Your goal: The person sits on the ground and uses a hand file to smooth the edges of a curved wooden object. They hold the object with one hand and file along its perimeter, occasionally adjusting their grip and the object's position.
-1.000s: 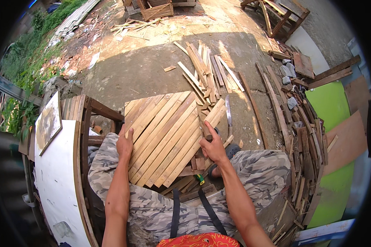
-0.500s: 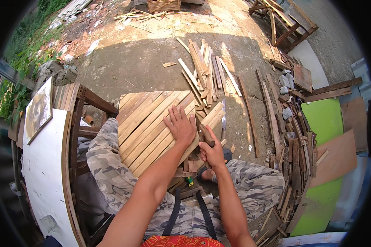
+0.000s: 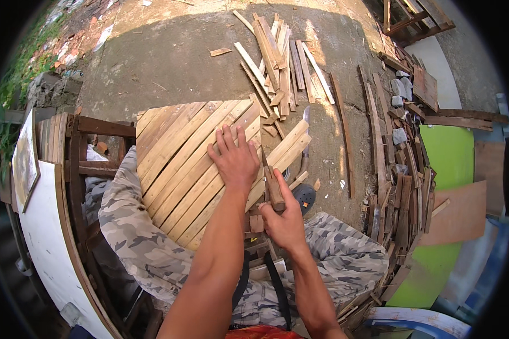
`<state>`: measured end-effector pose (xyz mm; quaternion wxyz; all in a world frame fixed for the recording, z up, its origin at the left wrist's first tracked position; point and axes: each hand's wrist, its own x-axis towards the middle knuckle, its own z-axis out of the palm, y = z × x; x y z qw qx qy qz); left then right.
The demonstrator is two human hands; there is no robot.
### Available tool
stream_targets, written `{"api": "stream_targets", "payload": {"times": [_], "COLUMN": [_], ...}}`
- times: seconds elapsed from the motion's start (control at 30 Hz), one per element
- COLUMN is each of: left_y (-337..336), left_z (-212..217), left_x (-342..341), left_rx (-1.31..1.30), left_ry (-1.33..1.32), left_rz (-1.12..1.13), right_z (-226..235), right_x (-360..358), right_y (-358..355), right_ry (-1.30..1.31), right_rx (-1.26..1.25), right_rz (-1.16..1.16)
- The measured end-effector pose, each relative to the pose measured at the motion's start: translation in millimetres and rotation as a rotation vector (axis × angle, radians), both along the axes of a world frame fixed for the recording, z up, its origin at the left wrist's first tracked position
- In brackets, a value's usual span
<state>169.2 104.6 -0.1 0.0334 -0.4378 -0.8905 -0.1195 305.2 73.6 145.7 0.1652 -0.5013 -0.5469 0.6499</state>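
Observation:
A panel of pale wooden slats (image 3: 178, 150) laid side by side lies over my left leg, its slats running diagonally. My left hand (image 3: 236, 161) presses flat on it near the right edge, fingers spread. My right hand (image 3: 287, 223) grips the wooden handle of a handsaw (image 3: 274, 189). The saw's thin blade stands nearly edge-on along the panel's right edge, pointing away from me; its lower part is hidden. Right of the blade, a few slat ends (image 3: 288, 148) stick out past the straight edge.
A long curved knife (image 3: 306, 135) lies on the concrete beyond the slat ends. Loose wood strips (image 3: 277, 56) are heaped farther off. Scrap wood (image 3: 398, 198) and a green board (image 3: 444, 169) line the right side. A white-topped wooden stand (image 3: 45, 226) is at left.
My right hand has drawn the saw back toward me along the panel's edge, baring more blade. My left hand stays on the panel. The whole view has shifted downward.

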Motion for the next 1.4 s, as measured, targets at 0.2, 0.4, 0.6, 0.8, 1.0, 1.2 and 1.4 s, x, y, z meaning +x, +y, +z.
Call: {"api": "stream_targets", "payload": {"times": [0.2, 0.4, 0.6, 0.8, 1.0, 1.2, 1.4], "left_y": [-3.6, 0.0, 2.4, 1.7, 0.9, 0.2, 0.5], "left_z": [-1.6, -3.5, -4.8, -10.0, -13.9, -11.5, -15.8], "left_x": [1.1, -1.4, -2.5, -3.9, -7.9, -5.7, -9.0], "left_rx": [0.021, 0.003, -0.018, -0.009, -0.016, 0.027, 0.013], "left_ry": [-0.005, 0.001, 0.016, 0.044, 0.017, 0.035, 0.042], "left_rz": [-0.016, -0.010, -0.016, -0.030, -0.052, -0.066, -0.051], "right_z": [81.2, 4.4, 26.4, 41.1, -33.2, 51.5, -44.3], "right_x": [37.4, -2.0, 41.7, 33.2, -5.8, 72.1, -1.3], "right_y": [-58.3, -0.2, -62.2, -45.6, 6.1, -77.1, 19.3], "right_ry": [-0.096, -0.099, 0.019, 0.020, 0.006, 0.208, 0.044], "right_rx": [0.132, 0.062, 0.148, 0.152, 0.103, 0.130, 0.151], "right_rz": [0.040, -0.004, 0.017, -0.014, -0.060, 0.023, -0.069]}}
